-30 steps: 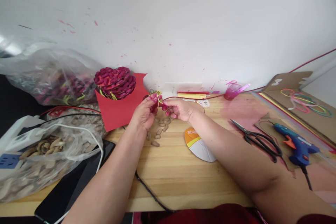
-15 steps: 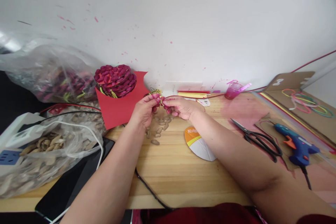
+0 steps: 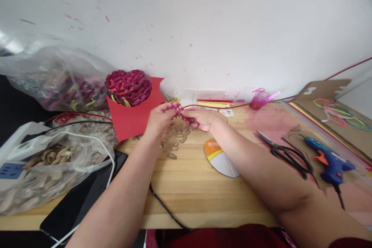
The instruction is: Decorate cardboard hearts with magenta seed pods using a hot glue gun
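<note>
Close together above the table, my left hand (image 3: 161,119) and my right hand (image 3: 200,118) both have their fingers pinched on a thin yellow cord (image 3: 179,111). Pink stain covers the fingertips, and whatever else may be between them is too small to make out. Under and in front of the hands lie several loose unshelled peanuts (image 3: 176,143). To the left, a rounded cluster of magenta-dyed peanuts (image 3: 129,85) with yellow ties rests against a red paper sheet (image 3: 128,124). Near my right forearm is an orange and white cardboard disc (image 3: 216,159), partly covered.
Black-handled scissors (image 3: 286,153) and a blue glue gun (image 3: 331,162) lie at the right. A cup of pink liquid (image 3: 258,100) stands by the wall. Bags of peanuts (image 3: 55,178), a white power strip (image 3: 29,135) and a black phone-like slab (image 3: 72,209) fill the left.
The fingertips have shifted slightly about the yellow cord, and less magenta shows between them. The whole view has tilted very slightly; the things on the table have stayed put.
</note>
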`<action>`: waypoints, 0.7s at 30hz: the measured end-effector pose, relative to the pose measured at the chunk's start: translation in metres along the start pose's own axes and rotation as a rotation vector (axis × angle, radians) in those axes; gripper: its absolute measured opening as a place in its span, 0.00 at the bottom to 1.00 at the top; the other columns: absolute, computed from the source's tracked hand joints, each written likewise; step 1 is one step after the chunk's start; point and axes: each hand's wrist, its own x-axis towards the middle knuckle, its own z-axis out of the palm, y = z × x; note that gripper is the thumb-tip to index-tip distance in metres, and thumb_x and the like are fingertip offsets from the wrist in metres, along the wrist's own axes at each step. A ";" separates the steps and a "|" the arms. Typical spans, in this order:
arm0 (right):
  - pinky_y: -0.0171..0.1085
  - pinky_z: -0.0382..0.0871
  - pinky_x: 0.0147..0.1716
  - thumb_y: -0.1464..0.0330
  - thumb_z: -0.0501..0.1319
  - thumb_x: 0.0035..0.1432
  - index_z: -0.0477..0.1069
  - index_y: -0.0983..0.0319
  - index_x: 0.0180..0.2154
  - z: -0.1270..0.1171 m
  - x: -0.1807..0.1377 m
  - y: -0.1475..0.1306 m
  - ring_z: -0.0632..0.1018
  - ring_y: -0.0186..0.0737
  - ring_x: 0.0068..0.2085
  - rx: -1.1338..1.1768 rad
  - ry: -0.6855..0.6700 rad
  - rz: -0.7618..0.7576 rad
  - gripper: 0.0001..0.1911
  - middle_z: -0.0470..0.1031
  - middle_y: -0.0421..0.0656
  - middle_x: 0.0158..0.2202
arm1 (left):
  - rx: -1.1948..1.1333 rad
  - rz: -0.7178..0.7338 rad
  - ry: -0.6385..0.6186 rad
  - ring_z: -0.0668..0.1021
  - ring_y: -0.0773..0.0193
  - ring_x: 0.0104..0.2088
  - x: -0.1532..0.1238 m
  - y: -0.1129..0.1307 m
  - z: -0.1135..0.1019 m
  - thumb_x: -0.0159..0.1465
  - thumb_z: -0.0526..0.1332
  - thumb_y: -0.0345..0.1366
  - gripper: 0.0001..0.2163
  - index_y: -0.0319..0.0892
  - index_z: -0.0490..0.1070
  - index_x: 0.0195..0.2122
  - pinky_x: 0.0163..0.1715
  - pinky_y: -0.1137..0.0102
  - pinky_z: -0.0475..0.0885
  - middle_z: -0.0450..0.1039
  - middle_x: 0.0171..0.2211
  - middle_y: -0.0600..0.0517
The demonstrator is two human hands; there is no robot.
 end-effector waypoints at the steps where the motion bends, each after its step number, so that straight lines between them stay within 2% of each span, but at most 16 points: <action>1: 0.27 0.45 0.14 0.66 0.75 0.45 0.71 0.65 0.28 0.000 0.000 0.000 0.64 0.25 0.20 0.000 0.006 0.005 0.15 0.69 0.37 0.22 | -0.002 0.006 -0.005 0.75 0.69 0.27 0.000 0.000 0.000 0.45 0.74 0.32 0.12 0.39 0.80 0.32 0.29 0.74 0.69 0.79 0.30 0.50; 5: 0.26 0.45 0.13 0.65 0.76 0.43 0.70 0.64 0.28 0.000 0.003 0.003 0.64 0.26 0.20 0.003 0.017 0.013 0.17 0.69 0.36 0.22 | -0.014 0.024 -0.034 0.77 0.67 0.31 -0.001 -0.001 0.001 0.45 0.75 0.33 0.13 0.39 0.81 0.32 0.35 0.72 0.72 0.80 0.32 0.48; 11: 0.26 0.47 0.13 0.65 0.76 0.43 0.70 0.63 0.28 -0.003 0.007 0.007 0.65 0.26 0.20 0.007 0.045 0.011 0.17 0.69 0.36 0.21 | 0.067 0.019 -0.078 0.77 0.66 0.33 0.001 -0.001 -0.003 0.49 0.75 0.40 0.15 0.40 0.82 0.36 0.35 0.73 0.71 0.81 0.34 0.48; 17: 0.25 0.48 0.13 0.65 0.75 0.43 0.71 0.64 0.29 -0.004 0.010 0.011 0.66 0.26 0.21 0.046 0.032 -0.011 0.16 0.70 0.37 0.23 | 0.129 0.046 -0.098 0.74 0.68 0.26 0.003 -0.001 -0.004 0.51 0.72 0.48 0.17 0.41 0.82 0.36 0.29 0.73 0.70 0.79 0.30 0.49; 21: 0.24 0.48 0.13 0.66 0.75 0.43 0.71 0.64 0.30 -0.005 0.013 0.014 0.66 0.25 0.21 0.105 0.003 0.011 0.17 0.71 0.37 0.24 | 0.173 0.056 -0.109 0.73 0.66 0.25 -0.002 0.002 0.002 0.55 0.69 0.51 0.18 0.40 0.81 0.34 0.29 0.72 0.68 0.77 0.27 0.50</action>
